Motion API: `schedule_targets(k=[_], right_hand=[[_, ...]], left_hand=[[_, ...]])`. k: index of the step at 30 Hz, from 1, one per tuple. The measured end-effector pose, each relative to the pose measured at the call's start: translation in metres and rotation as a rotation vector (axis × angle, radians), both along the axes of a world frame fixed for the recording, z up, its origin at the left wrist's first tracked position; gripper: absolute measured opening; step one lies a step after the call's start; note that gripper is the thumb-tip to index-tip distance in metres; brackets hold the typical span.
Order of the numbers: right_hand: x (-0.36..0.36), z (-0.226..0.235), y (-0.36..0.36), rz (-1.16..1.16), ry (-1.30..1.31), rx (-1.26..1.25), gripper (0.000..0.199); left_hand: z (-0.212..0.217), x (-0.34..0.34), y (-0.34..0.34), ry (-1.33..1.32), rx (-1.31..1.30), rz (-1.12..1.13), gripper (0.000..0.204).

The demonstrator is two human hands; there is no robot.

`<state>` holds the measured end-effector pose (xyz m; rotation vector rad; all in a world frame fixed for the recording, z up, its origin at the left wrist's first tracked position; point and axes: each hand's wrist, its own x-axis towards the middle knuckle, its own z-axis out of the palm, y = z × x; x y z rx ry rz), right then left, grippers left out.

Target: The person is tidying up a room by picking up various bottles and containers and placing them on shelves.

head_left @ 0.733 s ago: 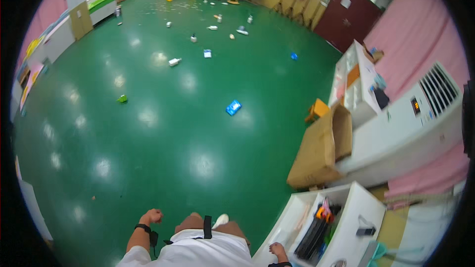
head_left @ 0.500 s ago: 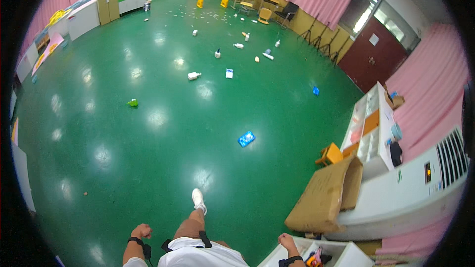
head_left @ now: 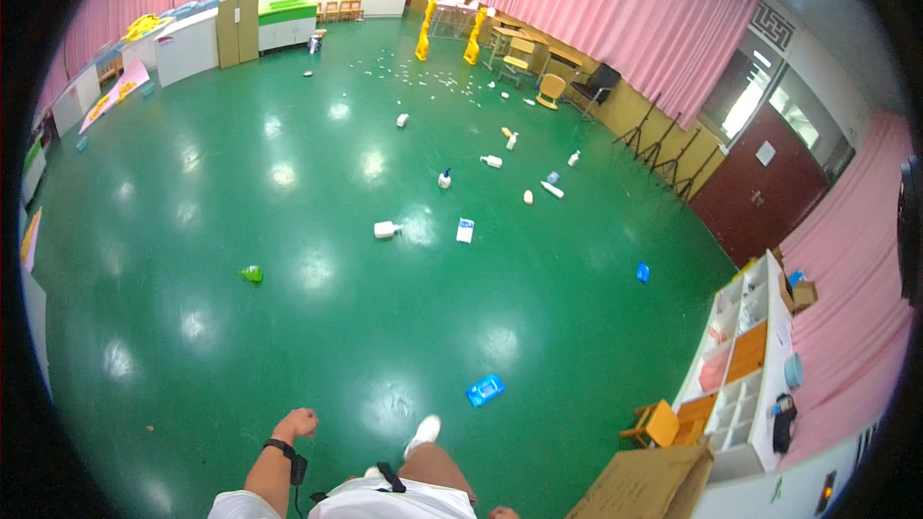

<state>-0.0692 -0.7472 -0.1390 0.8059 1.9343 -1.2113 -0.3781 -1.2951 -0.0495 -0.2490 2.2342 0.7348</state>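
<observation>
My left hand [head_left: 301, 422] hangs ahead of my body with its fingers curled in and nothing in them; a black band with a small box sits on that wrist. Just a sliver of my right hand [head_left: 502, 513] shows at the lower edge, its fingers hidden. Neither hand touches anything I can see. Closest on the green floor lies a blue wipes packet [head_left: 486, 390], flat, a little ahead and to the right. Farther off are a green bottle [head_left: 251, 274] on the left, a white bottle [head_left: 386, 230] on its side and a white-and-blue packet [head_left: 465, 230].
Several more bottles are strewn ahead, including an upright pump bottle [head_left: 444, 179]. A blue packet [head_left: 642, 272] lies right. A cardboard box [head_left: 639, 485], small wooden chair [head_left: 658, 423] and white shelf unit [head_left: 760, 365] line the right side. Tripods [head_left: 663, 149] stand near the door [head_left: 764, 183].
I have stepped forward, and the floor items appear lower in view. The blue wipes packet is nearer. My left hand has swung forward; my right hand has dropped almost out of view.
</observation>
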Motion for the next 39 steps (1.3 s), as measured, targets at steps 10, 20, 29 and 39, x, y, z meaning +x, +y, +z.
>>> schedule_targets(k=[10,20,29,39], right_hand=[[-0.331,-0.041,0.163,0.115,-0.150,0.026,0.020],[-0.822,0.076,0.166,0.329,0.264,0.313,0.022],[-1.032,0.050,0.129,0.573,0.035,0.132,0.022],[-1.283,-0.044,0.127,0.463,-0.298,-0.052,0.026]], left_hand=[[-0.002,-0.232,0.085,-0.183,0.060,0.133,0.021],[-0.127,-0.375,0.084,-0.091,0.162,0.054,0.022],[-0.088,-0.677,0.094,-0.205,0.131,0.300,0.019],[-0.058,-1.063,0.089,-0.033,0.069,0.424,0.023]])
